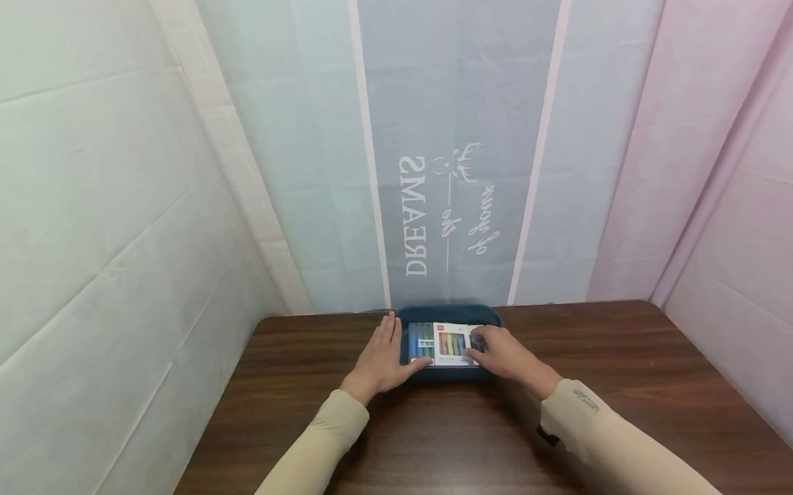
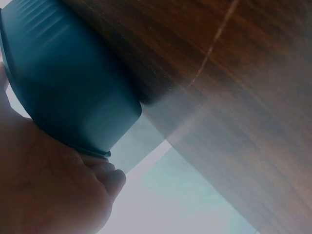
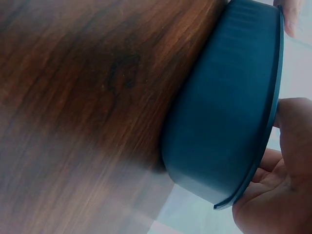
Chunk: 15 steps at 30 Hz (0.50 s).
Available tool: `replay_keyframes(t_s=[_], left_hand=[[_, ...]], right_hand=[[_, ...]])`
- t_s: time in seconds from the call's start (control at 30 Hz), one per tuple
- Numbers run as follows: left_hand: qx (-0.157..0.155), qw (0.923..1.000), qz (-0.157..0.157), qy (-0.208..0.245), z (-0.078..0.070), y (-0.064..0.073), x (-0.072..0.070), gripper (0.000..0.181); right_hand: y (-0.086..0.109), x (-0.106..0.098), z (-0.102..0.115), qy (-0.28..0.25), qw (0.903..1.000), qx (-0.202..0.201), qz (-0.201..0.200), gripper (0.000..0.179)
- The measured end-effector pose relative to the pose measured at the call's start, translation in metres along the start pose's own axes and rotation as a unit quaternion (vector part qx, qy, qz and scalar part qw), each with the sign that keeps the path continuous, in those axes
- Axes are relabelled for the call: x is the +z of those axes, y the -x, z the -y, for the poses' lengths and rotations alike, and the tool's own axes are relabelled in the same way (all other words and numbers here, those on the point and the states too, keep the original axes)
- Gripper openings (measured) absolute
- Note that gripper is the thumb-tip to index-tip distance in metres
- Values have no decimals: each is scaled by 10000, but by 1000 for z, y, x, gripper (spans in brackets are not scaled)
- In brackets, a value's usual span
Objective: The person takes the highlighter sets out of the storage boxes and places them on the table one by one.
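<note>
Box (image 1: 451,343) lies in bin (image 1: 457,373), overlapping blue pack (image 1: 420,337) on bin's left side. Left hand (image 1: 381,357) straight-fingered against bin's left end, thumb at front rim. Right hand (image 1: 508,353) bent over box at bin's right end; cannot tell if gripping. Risks, judged: pressing could bend box; uneven pushing could skew bin on bench (image 1: 421,448); overlap could snag pack.

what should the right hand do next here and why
Probably have the right hand gently press the right end of the white rectangular box with coloured sticks on its front, to settle it. That hand is already there, the box lies within the rim of the rounded dark-teal bin, and the left hand rests against the bin's left end, so it could steady it.
</note>
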<state>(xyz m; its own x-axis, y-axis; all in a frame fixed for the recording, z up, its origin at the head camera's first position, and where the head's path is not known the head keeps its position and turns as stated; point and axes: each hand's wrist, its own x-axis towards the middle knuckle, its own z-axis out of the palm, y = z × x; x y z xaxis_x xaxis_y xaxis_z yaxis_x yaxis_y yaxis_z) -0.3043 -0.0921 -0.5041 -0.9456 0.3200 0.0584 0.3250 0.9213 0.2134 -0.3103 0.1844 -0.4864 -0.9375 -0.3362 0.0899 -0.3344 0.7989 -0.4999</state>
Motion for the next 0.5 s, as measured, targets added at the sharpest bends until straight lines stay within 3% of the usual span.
replay_keyframes(t_s=[0.23, 0.5], left_hand=[[46, 10000, -50, 18, 0, 1, -1, 115], [66, 9998, -137, 99, 2, 0, 5, 114]], right_hand=[[-7, 4, 1, -59, 9998, 173, 18, 37], [-10, 7, 1, 44, 9992, 391, 73, 38]])
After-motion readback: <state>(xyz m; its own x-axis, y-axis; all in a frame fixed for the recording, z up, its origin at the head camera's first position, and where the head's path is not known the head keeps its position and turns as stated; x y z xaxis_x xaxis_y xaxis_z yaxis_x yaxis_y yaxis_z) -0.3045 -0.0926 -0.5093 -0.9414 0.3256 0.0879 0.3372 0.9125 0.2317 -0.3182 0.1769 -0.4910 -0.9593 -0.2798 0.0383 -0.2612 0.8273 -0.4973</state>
